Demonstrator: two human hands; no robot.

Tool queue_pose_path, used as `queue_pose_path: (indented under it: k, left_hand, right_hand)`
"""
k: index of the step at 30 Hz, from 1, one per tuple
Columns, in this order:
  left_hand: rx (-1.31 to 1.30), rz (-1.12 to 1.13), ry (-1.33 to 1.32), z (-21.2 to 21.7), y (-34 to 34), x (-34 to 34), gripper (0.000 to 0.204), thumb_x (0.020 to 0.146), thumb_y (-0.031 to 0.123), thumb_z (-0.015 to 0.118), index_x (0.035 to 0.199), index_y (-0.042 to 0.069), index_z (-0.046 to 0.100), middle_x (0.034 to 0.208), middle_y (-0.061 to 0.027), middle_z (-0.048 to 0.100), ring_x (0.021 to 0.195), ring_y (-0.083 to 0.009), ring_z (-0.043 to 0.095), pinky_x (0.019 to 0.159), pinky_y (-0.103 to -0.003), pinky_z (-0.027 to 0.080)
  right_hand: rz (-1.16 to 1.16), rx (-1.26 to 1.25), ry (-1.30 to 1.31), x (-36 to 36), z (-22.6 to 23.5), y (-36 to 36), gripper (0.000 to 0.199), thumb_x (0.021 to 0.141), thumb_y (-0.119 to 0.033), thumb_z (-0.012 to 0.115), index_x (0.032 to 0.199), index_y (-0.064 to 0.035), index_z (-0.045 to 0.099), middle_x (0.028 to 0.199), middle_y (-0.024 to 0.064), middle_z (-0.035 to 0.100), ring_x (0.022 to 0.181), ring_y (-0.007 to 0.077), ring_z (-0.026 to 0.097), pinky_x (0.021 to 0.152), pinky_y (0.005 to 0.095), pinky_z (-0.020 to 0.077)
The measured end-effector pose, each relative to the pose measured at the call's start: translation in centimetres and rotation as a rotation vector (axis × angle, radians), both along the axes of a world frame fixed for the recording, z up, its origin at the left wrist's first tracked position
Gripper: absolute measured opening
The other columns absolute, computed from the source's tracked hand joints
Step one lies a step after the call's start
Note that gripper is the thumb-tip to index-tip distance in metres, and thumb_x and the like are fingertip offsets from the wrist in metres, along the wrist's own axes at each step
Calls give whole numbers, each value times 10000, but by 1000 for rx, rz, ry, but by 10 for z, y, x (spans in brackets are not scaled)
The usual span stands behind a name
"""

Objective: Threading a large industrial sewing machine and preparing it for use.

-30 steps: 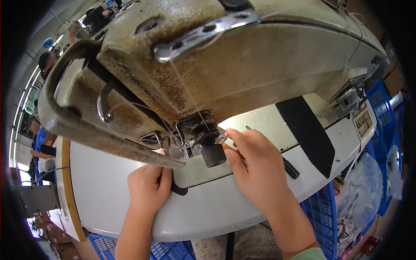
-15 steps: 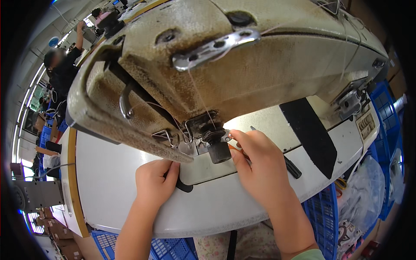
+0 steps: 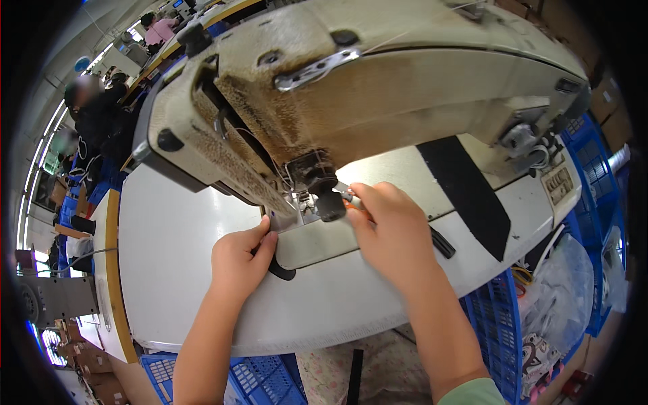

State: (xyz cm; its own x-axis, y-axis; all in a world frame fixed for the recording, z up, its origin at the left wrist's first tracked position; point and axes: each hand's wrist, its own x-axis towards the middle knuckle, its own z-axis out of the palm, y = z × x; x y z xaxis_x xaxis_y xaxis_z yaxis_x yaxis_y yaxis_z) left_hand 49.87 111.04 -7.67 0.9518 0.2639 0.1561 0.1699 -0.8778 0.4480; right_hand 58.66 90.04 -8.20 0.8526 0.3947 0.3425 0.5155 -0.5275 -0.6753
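A worn beige sewing machine (image 3: 418, 94) fills the upper middle, with its dark round knob (image 3: 330, 206) above the stitching area. My right hand (image 3: 391, 233) is closed beside that knob, thumb and forefinger pinched on a small orange and metal piece (image 3: 349, 204), mostly hidden by the fingers. Left of the needle area, my left hand (image 3: 237, 263) is closed at the front edge of the machine bed (image 3: 317, 246). Its thumb and forefinger come together near the presser foot; what they hold, if anything, cannot be made out. A black-handled tool (image 3: 442, 242) lies beside my right wrist.
A black pointed strip (image 3: 466, 196) lies across the machine bed on the right. Blue plastic crates (image 3: 496, 331) stand below the white table (image 3: 182, 297), with clear plastic bags (image 3: 560, 290) at the right. Another person (image 3: 98, 111) in dark clothes is at the far left.
The view has shifted back, so more of the machine head shows. My left thumb and forefinger now reach up beside the needle area; my right hand stays by the knob.
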Motion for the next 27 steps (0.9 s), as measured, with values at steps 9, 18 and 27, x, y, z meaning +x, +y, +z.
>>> queue_pose_path:
  k: [9,18,27]
  left_hand:
    - [94,252,-77,-6,-26,3,206,845,223,565,844,26,626,728,-143,635,670,-302,599,610,-376,452]
    - [-98,265,-124,0,-11,-32,237,885,182,500,856,-44,566,829,-223,618,784,-371,584,696,-399,449]
    - [73,151,-77,-13,-4,-28,208,912,178,448,866,-11,521,786,-224,594,742,-412,553,649,-458,419]
  right_hand:
    - [-38,-152,-291,-29,-15,-6,173,808,-141,564,922,-13,582,774,84,545,787,237,559,631,352,483]
    - [-184,71,-276,-59,15,-92,154,789,-164,596,897,-54,588,778,90,608,782,269,566,655,413,461]
    - [-184,-165,-369,33,-19,-85,91,764,-163,576,745,-75,591,697,53,598,760,231,536,656,367,412]
